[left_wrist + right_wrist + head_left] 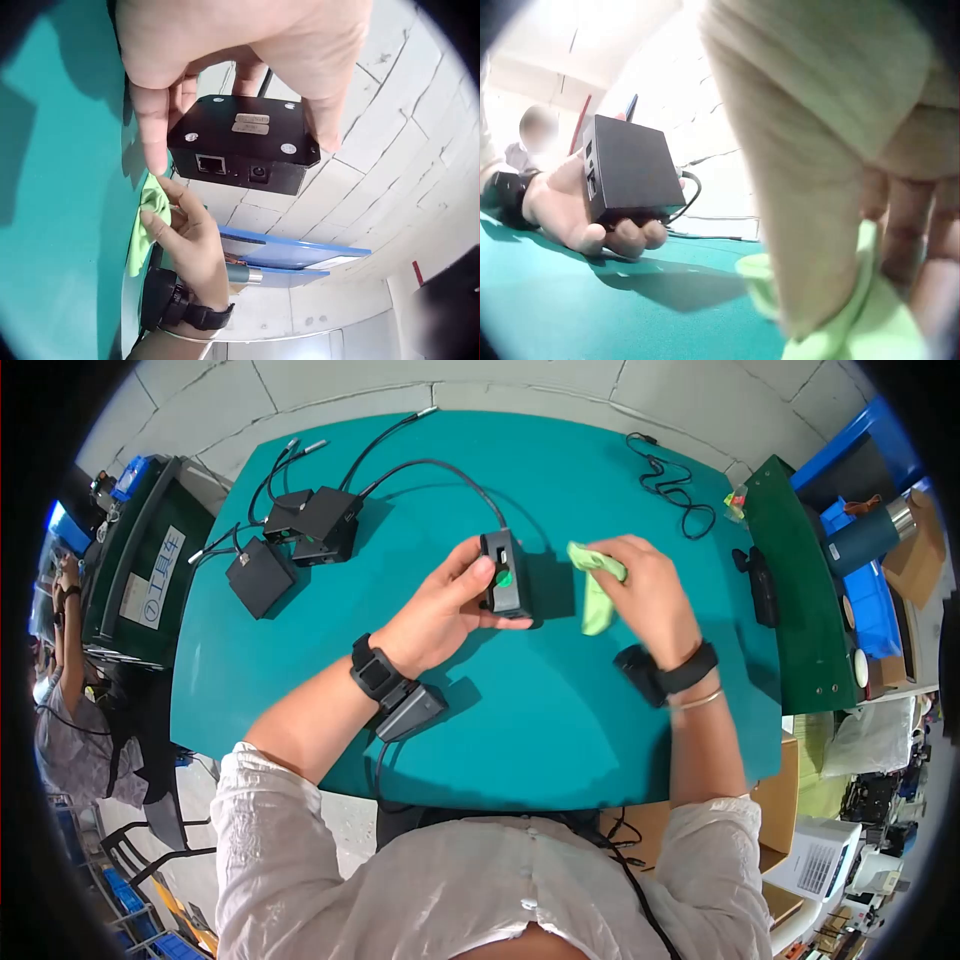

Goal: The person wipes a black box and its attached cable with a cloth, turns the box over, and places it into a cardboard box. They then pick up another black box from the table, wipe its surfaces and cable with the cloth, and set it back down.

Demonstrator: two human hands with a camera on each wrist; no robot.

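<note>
In the head view my left hand (432, 608) grips a small black box (508, 598) near the middle of the table, thumb on one side and fingers beneath. A black cable (440, 462) runs from the box's far end. The left wrist view shows a network port (211, 163), a round socket (259, 173) and small labels (252, 124) on the box (232, 142). To its right, my right hand (648, 592) pinches a light green cloth (597, 605) between thumb and fingers, the cloth hanging down apart from the box. Close up in the right wrist view, the cloth (862, 330) is bunched.
More black boxes (262, 578) with short cables lie at the table's (400, 690) back left. A coiled black cable (672, 490) is at the back right, and a dark case (760, 588) by the right edge. Green cabinets (150, 580) flank the table; a wall (540, 385) stands behind.
</note>
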